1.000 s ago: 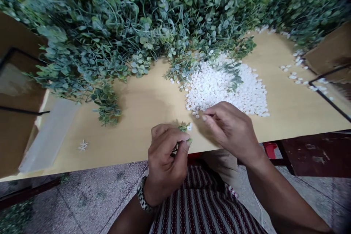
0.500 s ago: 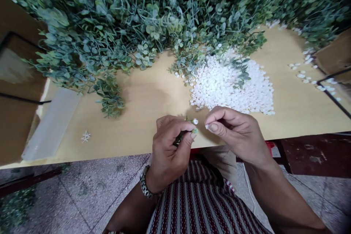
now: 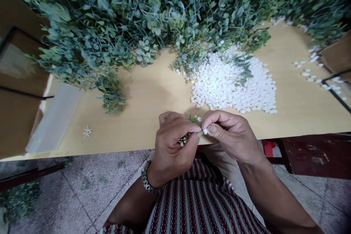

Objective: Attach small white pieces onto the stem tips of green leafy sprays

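Observation:
My left hand (image 3: pixel 174 144) pinches a small green artificial sprig (image 3: pixel 194 119) between thumb and forefinger, near the table's front edge. Most of the sprig is hidden in the palm; a few leaves and a white bud show beyond the fingers. A small white flower bud (image 3: pixel 205 131) is held by the thumb and forefinger of my right hand (image 3: pixel 236 135). The bud meets the tip of a green stem that sticks out of my left fingertips. Just behind my right hand lies a heap of white flower buds (image 3: pixel 219 87).
A big mass of artificial greenery (image 3: pixel 123 14) covers the back of the table (image 3: pixel 148 91). One leafy sprig (image 3: pixel 111 93) lies at left, near a translucent strip (image 3: pixel 56 120) and some white star-shaped bits (image 3: pixel 87 131). Cardboard boxes (image 3: pixel 22 117) flank the table.
My right hand has moved left, bringing the white bud from a short distance away up against the stem tip in my left hand. The view has shifted slightly.

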`<state>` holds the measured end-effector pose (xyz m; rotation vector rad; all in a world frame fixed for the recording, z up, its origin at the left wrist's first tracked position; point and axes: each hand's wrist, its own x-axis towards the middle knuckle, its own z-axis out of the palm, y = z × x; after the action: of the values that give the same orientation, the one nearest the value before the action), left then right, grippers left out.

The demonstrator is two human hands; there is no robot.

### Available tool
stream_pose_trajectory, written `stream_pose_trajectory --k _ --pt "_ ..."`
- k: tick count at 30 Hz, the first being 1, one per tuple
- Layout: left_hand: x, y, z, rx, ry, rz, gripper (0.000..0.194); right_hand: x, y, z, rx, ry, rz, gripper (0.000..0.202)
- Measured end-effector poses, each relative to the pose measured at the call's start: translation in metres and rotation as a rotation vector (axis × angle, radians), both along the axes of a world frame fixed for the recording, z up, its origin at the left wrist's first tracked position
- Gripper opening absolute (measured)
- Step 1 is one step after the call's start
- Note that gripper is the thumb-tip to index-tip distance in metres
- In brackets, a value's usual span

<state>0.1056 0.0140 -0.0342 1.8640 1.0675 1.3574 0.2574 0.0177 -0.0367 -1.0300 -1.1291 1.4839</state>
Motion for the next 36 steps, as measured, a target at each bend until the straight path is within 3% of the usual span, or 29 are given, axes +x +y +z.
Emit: stream_pose_trajectory --k 13,36 --pt "0.0019 0.0003 0.0019 -0.02 0.041 -0.028 0.016 0.0088 0.0007 -0.0053 -0.073 0.036 0.095 0.017" --pt "0.0029 0.0037 -0.0061 0.091 0.073 -0.034 0.014 0.0026 -0.0015 -0.0045 -0.051 -0.036 0.007 0.019"
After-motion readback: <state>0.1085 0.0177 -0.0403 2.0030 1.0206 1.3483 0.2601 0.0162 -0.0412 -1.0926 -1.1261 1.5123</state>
